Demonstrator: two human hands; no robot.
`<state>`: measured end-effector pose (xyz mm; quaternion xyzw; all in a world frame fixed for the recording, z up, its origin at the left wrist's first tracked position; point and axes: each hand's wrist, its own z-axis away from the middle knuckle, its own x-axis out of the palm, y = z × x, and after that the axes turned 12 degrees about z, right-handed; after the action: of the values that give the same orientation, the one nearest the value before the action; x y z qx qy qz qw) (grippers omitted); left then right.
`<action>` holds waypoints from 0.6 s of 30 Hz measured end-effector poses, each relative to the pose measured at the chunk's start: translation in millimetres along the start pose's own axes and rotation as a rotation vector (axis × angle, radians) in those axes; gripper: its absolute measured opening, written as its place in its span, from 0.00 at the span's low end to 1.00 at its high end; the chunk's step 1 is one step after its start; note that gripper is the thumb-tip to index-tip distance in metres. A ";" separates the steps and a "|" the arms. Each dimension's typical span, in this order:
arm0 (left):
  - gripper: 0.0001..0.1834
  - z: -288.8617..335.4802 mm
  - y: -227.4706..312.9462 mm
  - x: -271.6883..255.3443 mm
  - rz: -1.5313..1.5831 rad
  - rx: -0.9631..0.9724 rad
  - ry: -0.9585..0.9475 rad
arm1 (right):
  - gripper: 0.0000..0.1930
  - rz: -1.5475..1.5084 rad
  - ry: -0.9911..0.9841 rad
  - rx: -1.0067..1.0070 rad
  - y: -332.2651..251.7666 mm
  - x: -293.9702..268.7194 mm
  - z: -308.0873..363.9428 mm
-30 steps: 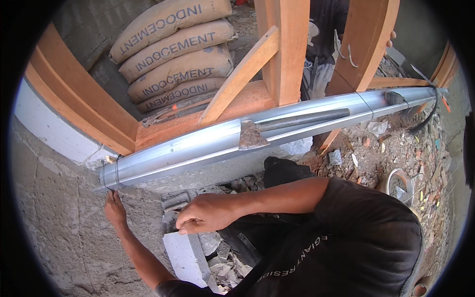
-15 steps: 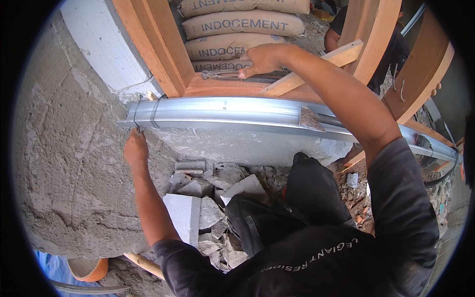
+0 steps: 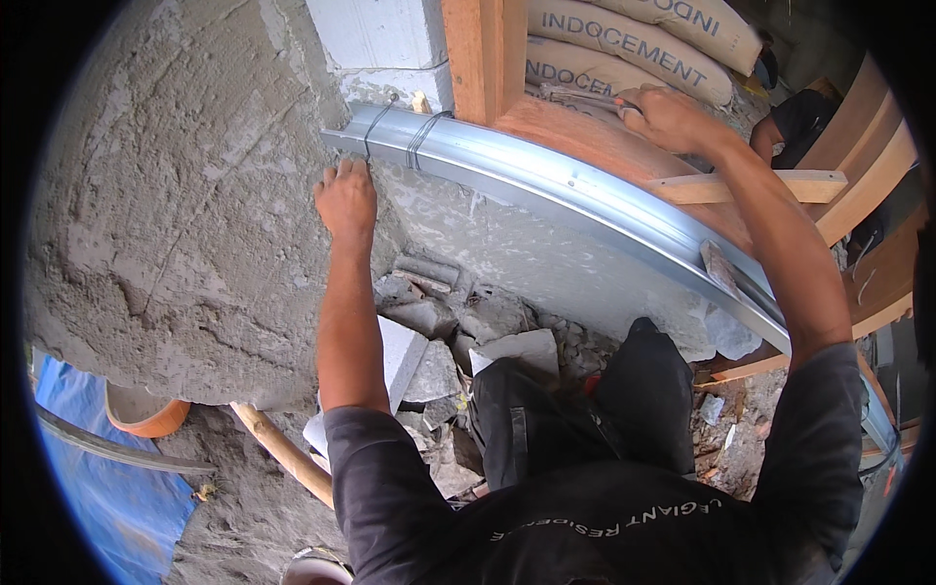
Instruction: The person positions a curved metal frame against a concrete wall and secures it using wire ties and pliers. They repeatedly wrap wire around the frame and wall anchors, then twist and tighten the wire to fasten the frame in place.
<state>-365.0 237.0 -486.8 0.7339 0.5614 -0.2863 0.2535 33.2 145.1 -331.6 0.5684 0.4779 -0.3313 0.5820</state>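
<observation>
A long silvery metal channel runs along the top of a low plastered wall. Thin dark wire loops over its left end, and several turns of similar wire wrap it a little farther right. Just below the first loop, my left hand is closed on that wire's lower end; the fingertips are partly hidden. Across the channel, my right hand grips the handle end of a pair of pincers, low over the reddish wooden sill. Their jaws point left and are hard to make out.
Stacked cement bags stand behind the wooden frame. A wooden brace crosses near my right forearm. Broken blocks lie by my knees. Another person's arm shows at the upper right. A blue tarp lies lower left.
My view has turned, so the channel now slopes down to the right. My right hand has closed on the pincers that were on the sill. My left hand stays at the wire.
</observation>
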 end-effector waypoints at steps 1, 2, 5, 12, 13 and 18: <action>0.06 0.1 0.1 1.7 0.018 0.004 0.029 | 0.23 0.006 0.038 -0.021 8.0 -1.2 -0.7; 0.06 -0.2 0.8 3.3 0.036 0.009 0.059 | 0.24 0.011 0.075 -0.040 14.9 -4.4 0.0; 0.07 0.3 3.5 7.1 0.169 -0.014 0.137 | 0.25 -0.197 0.121 0.042 22.3 -38.3 15.8; 0.08 4.5 -23.6 23.3 0.450 -0.089 0.007 | 0.21 -0.815 0.490 0.134 -84.2 -129.5 36.4; 0.09 6.1 -19.9 22.4 0.413 -0.066 0.040 | 0.20 -0.802 0.558 -0.024 -96.4 -113.8 35.5; 0.10 7.5 -16.6 25.8 0.349 -0.009 0.148 | 0.15 -1.042 0.488 -0.250 -223.1 -25.3 46.6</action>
<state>-376.9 253.3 -511.1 0.8380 0.4440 -0.1810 0.2605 -173.9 65.6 -389.7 0.2456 0.8497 -0.3744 0.2784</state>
